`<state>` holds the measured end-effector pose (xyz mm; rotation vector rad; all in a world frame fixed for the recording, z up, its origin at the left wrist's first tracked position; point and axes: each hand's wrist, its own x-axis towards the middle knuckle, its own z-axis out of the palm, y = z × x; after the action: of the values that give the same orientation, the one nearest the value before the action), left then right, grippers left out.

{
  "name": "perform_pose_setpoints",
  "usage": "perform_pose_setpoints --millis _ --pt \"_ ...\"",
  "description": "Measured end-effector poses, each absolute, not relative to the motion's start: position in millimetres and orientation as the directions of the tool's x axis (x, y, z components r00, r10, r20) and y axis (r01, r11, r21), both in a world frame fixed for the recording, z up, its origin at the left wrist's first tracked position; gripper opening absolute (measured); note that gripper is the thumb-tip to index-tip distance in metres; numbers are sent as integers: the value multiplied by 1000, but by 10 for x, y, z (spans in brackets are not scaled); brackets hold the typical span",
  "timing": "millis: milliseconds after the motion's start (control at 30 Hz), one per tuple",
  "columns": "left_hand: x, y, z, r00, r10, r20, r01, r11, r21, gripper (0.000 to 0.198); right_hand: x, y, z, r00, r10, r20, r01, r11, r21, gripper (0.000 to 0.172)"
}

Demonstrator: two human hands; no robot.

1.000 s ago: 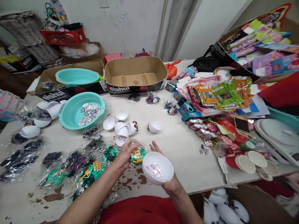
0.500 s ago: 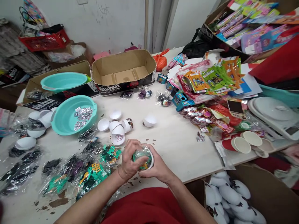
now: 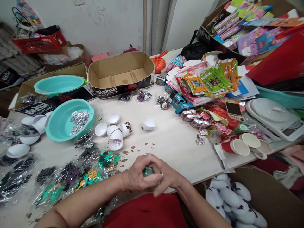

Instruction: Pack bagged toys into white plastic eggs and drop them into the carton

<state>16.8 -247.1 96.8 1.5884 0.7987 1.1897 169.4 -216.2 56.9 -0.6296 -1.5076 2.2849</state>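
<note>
Where a white bowl showed moments ago, our left hand (image 3: pixel 136 175) and right hand (image 3: pixel 169 175) now close tightly round a green packet (image 3: pixel 148 171) above the tabletop (image 3: pixel 185 148), apparently pressing it in.

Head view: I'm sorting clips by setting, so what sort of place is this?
Likely a packing workshop, judging by the bagged plastic parts, the teal basin of small sachets, and the carton of white egg-shaped pieces beside the table.

"Shui" ends the brand lettering on three cartons: the far middle box (image 3: pixel 133 89), also reading "Drink"; the far left box (image 3: pixel 67 97); and the far right box (image 3: pixel 219 45).
</note>
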Motion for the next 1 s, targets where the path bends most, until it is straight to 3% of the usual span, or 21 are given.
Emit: perform_pose_setpoints --millis 133,200,267,333,367,467,700,833,1000 --pt "304 -2166 790 499 770 396 92 -502 860 41 2000 -2084 530 -686 694 -218 -20 -318 -948 64" --pt "300 -1906 627 555 784 278 198 -449 871 66 2152 -2097 474 -560 769 -309 -93 -429 -899 63" --pt "228 -1603 396 487 865 121 392 -340 855 81 2271 -2126 412 -452 796 -403 -210 -534 -819 63" --pt "116 -1325 121 346 938 6 601 -226 767 72 2351 -2147 355 -355 821 -447 -304 -554 -775 62" --pt "59 -1222 -15 295 954 -53 649 -159 744 58 2381 -2152 330 -317 830 -459 -326 -550 -769 62" --pt "-54 -1144 -343 256 938 -233 588 40 808 28 2449 -2159 263 -269 838 -475 -316 -542 -778 63" --pt "-2 -1679 -635 91 908 -410 511 310 801 42 2511 -2282 115 -228 817 -530 -286 -577 -765 62" --pt "45 -1865 -556 -100 928 -359 585 346 733 44 2484 -2367 97 -163 814 -558 -269 -581 -768 59" --pt "341 -2097 -390 -83 878 -472 846 312 432 70 2442 -2472 86 -51 830 -555 -244 -549 -799 63"
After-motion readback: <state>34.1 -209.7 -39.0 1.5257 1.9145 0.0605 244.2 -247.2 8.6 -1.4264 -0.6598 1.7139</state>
